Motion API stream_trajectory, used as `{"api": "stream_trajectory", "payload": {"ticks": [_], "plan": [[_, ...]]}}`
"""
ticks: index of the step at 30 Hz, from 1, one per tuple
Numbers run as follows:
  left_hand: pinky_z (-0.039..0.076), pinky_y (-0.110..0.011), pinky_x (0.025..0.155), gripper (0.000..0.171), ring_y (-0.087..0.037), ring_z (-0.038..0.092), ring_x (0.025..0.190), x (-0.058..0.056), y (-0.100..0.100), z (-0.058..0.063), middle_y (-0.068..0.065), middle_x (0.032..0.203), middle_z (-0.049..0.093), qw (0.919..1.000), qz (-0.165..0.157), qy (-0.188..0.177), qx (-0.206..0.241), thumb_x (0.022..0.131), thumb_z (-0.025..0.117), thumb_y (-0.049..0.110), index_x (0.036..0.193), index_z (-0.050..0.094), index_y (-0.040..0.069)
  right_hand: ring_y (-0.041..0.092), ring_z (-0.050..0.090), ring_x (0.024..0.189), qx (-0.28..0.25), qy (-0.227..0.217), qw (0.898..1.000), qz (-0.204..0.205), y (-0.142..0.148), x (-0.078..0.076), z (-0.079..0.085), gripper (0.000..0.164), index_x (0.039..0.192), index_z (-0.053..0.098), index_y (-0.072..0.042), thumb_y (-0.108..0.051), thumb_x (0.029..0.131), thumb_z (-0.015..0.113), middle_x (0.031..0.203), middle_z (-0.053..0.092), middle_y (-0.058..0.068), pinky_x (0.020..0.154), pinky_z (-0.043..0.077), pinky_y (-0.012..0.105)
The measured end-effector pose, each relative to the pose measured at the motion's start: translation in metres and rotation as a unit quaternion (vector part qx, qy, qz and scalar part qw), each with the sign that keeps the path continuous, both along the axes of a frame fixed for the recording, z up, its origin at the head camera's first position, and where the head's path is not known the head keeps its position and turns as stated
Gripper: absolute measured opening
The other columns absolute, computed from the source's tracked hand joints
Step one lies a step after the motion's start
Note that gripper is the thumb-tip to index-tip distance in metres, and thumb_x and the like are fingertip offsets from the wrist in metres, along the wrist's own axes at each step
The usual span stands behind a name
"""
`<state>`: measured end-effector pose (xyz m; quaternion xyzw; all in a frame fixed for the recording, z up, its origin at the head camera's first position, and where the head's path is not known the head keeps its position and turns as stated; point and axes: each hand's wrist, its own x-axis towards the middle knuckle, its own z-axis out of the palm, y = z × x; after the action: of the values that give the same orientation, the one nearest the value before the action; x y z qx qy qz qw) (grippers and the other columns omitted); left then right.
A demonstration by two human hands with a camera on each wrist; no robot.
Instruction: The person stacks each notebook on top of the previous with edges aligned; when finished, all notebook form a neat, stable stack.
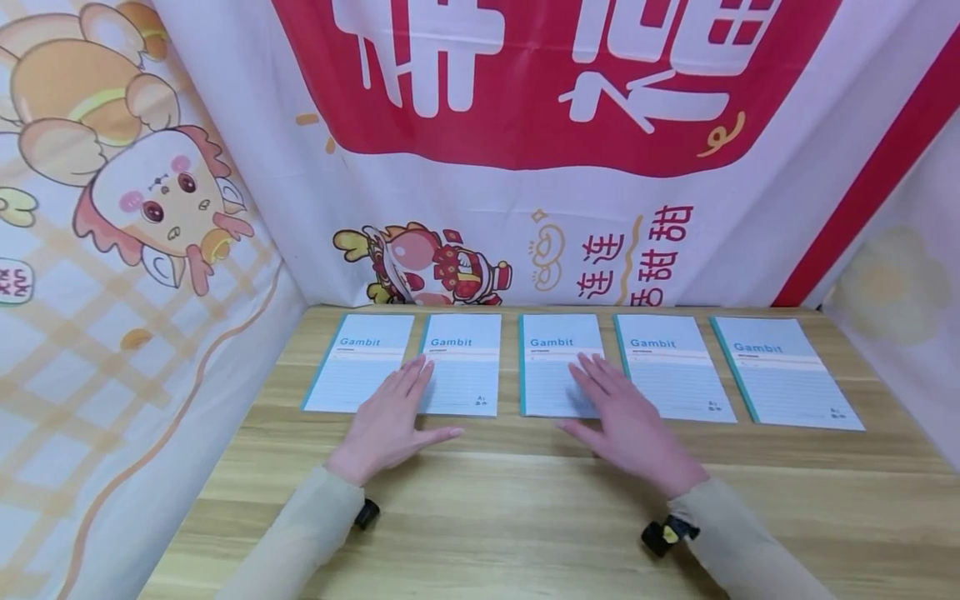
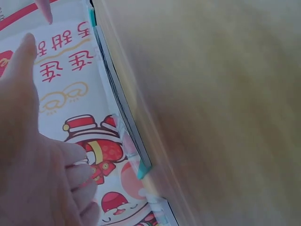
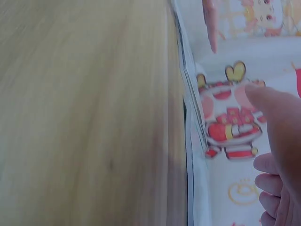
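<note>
Several thin white "Gambit" notebooks with teal spines lie in a row on the wooden table. The head view shows my left hand (image 1: 386,425), fingers extended and thumb out, over the gap between the leftmost notebook (image 1: 356,379) and the second notebook (image 1: 465,375). Over the middle notebook (image 1: 555,383) and the left edge of the fourth notebook (image 1: 675,379) is my right hand (image 1: 630,421), fingers likewise extended. Neither hand grips anything. Whether the fingertips touch the covers I cannot tell. The fifth notebook (image 1: 795,375) lies apart at the far right.
A bare stretch of wooden table (image 1: 510,517) lies in front of the row. Behind it hangs a red and white printed cloth (image 1: 517,192). Another patterned cloth (image 1: 150,367) borders the left side, and a pale cloth (image 1: 900,333) the right.
</note>
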<state>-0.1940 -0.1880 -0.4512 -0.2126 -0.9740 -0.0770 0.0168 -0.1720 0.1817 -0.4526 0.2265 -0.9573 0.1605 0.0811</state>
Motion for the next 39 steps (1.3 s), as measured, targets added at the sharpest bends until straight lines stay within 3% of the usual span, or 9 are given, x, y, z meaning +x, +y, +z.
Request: {"api": "stream_trajectory", "payload": {"ticks": [7, 17, 22, 27, 39], "plan": [[0.017, -0.048, 0.123, 0.121, -0.032, 0.015, 0.153, 0.005, -0.015, -0.004, -0.016, 0.167, 0.018, 0.9998, 0.01, -0.016, -0.011, 0.082, 0.039, 0.092, 0.161, 0.02, 0.002, 0.029, 0.019, 0.152, -0.001, 0.005, 0.998, 0.056, -0.043, -0.008, -0.003, 0.08, 0.159, 0.033, -0.01, -0.055, 0.099, 0.059, 0.166, 0.024, 0.008, 0.12, 0.024, 0.05], [0.017, -0.052, 0.122, 0.12, -0.035, 0.017, 0.152, 0.008, -0.011, -0.004, -0.019, 0.166, 0.018, 0.9994, 0.0, -0.032, -0.013, 0.083, 0.043, 0.09, 0.16, 0.023, 0.0, 0.034, 0.02, 0.151, 0.045, -0.027, 0.992, 0.114, -0.094, -0.018, -0.008, 0.077, 0.159, 0.029, -0.003, -0.05, 0.104, 0.053, 0.165, 0.022, 0.016, 0.122, 0.021, 0.048], [0.017, -0.051, 0.122, 0.122, -0.034, 0.017, 0.152, 0.008, -0.007, -0.005, -0.018, 0.166, 0.016, 0.9968, 0.006, -0.077, -0.017, 0.081, 0.041, 0.092, 0.16, 0.023, 0.001, 0.035, 0.02, 0.151, 0.062, -0.041, 0.986, 0.147, -0.11, -0.018, -0.01, 0.076, 0.159, 0.028, -0.003, -0.052, 0.105, 0.047, 0.165, 0.021, 0.017, 0.122, 0.02, 0.051], [0.018, -0.049, 0.122, 0.126, -0.034, 0.018, 0.151, 0.01, -0.002, -0.006, -0.018, 0.166, 0.016, 0.9926, 0.007, -0.117, -0.032, 0.078, 0.037, 0.095, 0.16, 0.021, 0.0, 0.032, 0.018, 0.152, 0.084, -0.073, 0.982, 0.153, -0.117, -0.017, -0.016, 0.075, 0.16, 0.027, -0.006, -0.056, 0.106, 0.04, 0.167, 0.019, 0.013, 0.122, 0.019, 0.049], [0.019, -0.048, 0.122, 0.132, -0.034, 0.014, 0.152, 0.01, 0.004, -0.004, -0.018, 0.167, 0.011, 0.9893, 0.013, -0.134, -0.056, 0.075, 0.04, 0.097, 0.16, 0.017, -0.001, 0.028, 0.01, 0.153, 0.12, -0.103, 0.977, 0.144, -0.119, -0.016, -0.024, 0.082, 0.163, 0.017, -0.009, -0.063, 0.104, 0.035, 0.169, 0.008, 0.01, 0.123, 0.014, 0.044]]}}
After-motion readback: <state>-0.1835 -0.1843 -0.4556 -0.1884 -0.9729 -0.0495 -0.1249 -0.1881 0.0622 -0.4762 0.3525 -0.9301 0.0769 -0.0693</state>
